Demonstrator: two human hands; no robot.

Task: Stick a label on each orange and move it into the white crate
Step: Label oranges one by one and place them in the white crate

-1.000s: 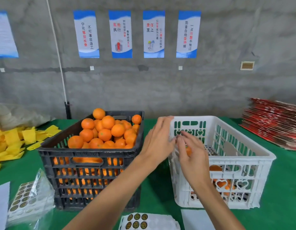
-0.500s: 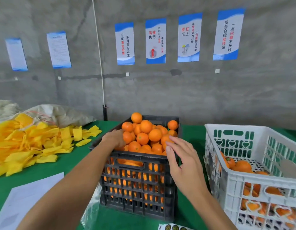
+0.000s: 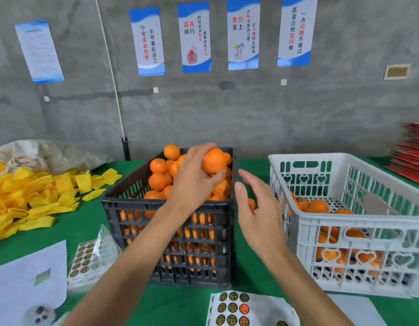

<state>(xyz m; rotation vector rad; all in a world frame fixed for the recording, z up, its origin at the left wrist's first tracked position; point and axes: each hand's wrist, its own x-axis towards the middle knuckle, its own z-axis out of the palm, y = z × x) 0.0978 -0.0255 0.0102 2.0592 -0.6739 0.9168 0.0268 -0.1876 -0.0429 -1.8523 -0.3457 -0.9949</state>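
My left hand [image 3: 194,180] grips an orange [image 3: 213,161] just above the heap of oranges [image 3: 159,177] in the black crate [image 3: 166,208]. My right hand [image 3: 257,210] hovers with relaxed fingers, empty, between the black crate and the white crate [image 3: 358,222]. The white crate holds several oranges [image 3: 317,207], one showing a round label. A sheet of round labels [image 3: 232,307] lies at the near edge, in front of the black crate.
Another label sheet in clear wrap [image 3: 91,257] and white papers [image 3: 27,276] lie at near left. A pile of yellow foam nets [image 3: 39,196] and a sack [image 3: 51,154] sit at left. Red flat cartons [image 3: 412,156] are stacked at far right.
My left hand moved from the black crate's left rim onto the heap and lifted an orange. My right hand drew back from the crate's front rim toward the gap between the crates.
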